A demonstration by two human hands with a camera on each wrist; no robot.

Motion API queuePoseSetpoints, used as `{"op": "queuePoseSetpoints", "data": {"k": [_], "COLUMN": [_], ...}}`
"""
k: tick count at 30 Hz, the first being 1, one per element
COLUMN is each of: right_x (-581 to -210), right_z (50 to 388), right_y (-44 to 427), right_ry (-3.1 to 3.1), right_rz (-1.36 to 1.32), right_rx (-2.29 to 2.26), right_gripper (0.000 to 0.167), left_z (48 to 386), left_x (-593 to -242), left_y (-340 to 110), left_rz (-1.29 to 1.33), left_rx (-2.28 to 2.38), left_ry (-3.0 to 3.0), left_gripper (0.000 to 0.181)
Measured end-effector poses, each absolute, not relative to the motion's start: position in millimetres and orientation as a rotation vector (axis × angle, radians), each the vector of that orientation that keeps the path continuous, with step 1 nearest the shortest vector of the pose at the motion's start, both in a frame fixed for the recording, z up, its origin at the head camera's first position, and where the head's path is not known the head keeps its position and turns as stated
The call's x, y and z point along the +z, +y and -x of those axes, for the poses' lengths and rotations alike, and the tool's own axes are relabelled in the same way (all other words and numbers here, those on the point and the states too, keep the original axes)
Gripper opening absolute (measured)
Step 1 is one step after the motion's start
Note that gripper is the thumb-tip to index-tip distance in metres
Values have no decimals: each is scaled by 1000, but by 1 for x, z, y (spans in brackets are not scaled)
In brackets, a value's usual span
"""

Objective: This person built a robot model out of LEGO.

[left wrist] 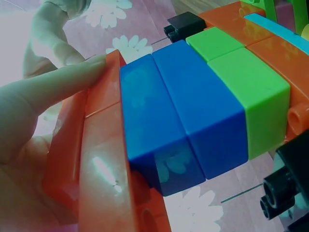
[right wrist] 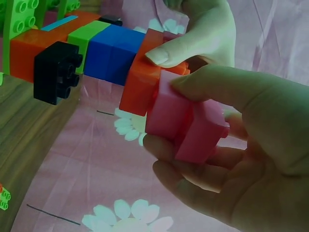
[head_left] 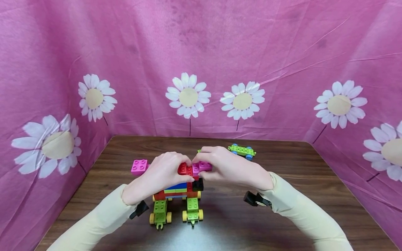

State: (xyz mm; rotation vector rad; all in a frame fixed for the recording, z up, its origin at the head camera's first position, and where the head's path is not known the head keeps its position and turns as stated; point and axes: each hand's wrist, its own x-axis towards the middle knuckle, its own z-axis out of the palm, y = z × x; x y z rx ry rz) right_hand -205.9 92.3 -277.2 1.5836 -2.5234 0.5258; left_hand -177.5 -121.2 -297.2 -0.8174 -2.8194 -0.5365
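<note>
A toy-brick build stands in front of me, with blue bricks (left wrist: 193, 111) stacked over lime green bricks (left wrist: 251, 87) in its middle. My left hand (head_left: 168, 170) grips the red bricks (left wrist: 106, 159) at its top, thumb along the near side. Pink bricks (right wrist: 169, 106) are pinched between the thumb and fingers of my right hand (head_left: 224, 164), right against the red ones. Whether they are joined there, I cannot tell. Another pink brick (head_left: 139, 166) sticks out on the left, partly behind my left hand. A black brick (right wrist: 57, 72) juts from the side lower down.
Lime green wheeled bases with yellow wheels, one left (head_left: 160, 211) and one right (head_left: 192, 210), support the build on the brown wooden table (head_left: 282, 209). Farther back stands a lime green wheeled base (head_left: 241, 150) with blue wheels. A pink flowered cloth (head_left: 141, 52) hangs around the table.
</note>
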Motion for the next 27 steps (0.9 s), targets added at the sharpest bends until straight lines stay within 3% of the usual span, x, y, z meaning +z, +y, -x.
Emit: {"op": "queuePoseSetpoints", "data": {"k": [16, 27], "right_x": [-277, -279], "right_z": [202, 202], "right_y": [92, 95], "right_ry": [-2572, -2613], "right_rz": [-1523, -1501], "right_rx": [522, 540], "right_gripper": [21, 26], "left_z": [174, 163], "left_x": [-294, -264], "left_y": [-127, -168], "left_rz": [808, 668], "left_rx": [-448, -431], "left_ry": [-2795, -2874], "left_gripper": [40, 49]}}
